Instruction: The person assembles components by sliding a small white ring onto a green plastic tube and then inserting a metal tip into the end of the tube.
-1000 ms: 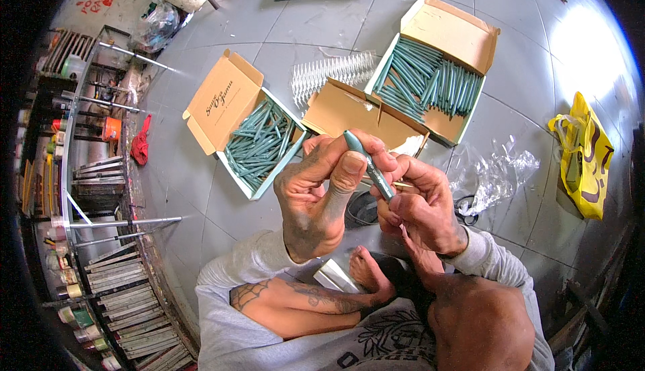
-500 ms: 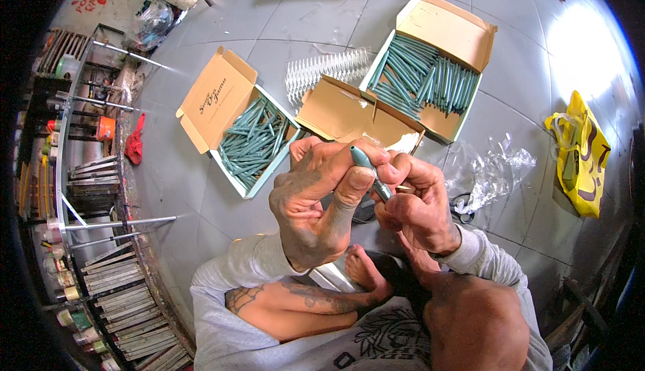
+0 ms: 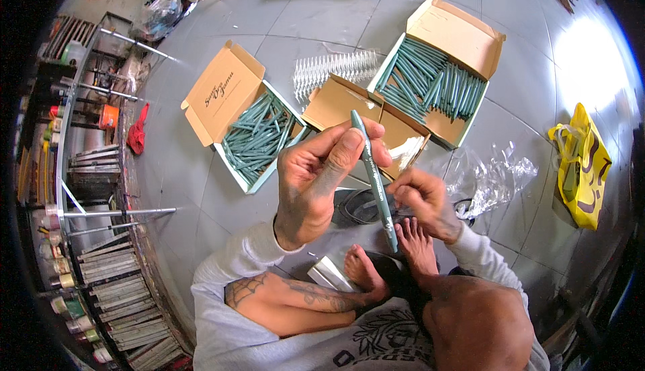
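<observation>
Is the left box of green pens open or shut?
Open: the left box has its brown lid swung back, and the green pens inside lie in plain view.

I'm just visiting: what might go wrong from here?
The slim teal pen might slip onto the grey tiled floor, since only the left hand clearly grips it, toward its upper end. The open cardboard box with a printed lid could spill its jumbled teal pens if knocked. The crumpled clear plastic could slide underfoot.

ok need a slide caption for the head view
Left hand holding a teal pen, right hand close beside it, with two open boxes of similar pens on tiled floor.
</observation>
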